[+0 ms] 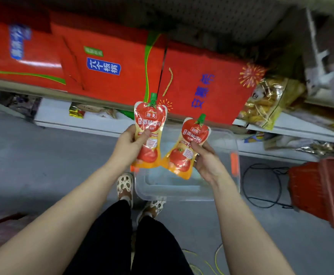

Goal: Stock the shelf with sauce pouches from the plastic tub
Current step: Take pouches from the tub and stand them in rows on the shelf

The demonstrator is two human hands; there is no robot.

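While both hands hang above the plastic tub [224, 139], left hand [130, 144] grips one sauce pouch [149, 124] upright, right hand [208, 162] a second pouch [189, 147], tilted. Thumbs clamp the fronts. Long axes and spouts point toward the shelf [289, 126]; the left hand's sits nearer, so probably goes first.

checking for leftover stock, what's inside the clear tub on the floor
The near part of the plastic tub shows only bare bottom. The held left pouch and right pouch hide its far part.
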